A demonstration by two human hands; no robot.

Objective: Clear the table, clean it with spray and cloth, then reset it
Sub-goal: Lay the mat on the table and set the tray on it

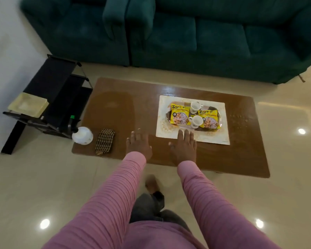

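Left hand (138,144) and right hand (184,148) extend flat, fingers straight, holding nothing, over the brown table (142,92) at frame centre, right fingertips (186,134) overlapping the placemat (220,138) edge.

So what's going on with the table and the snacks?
A person is about to clear the table. The left hand and right hand are open, stretched over its near edge, holding nothing. Two snack packets and two cups sit on a tray on a mat. The spray bottle and cloth lie untouched at the left corner.
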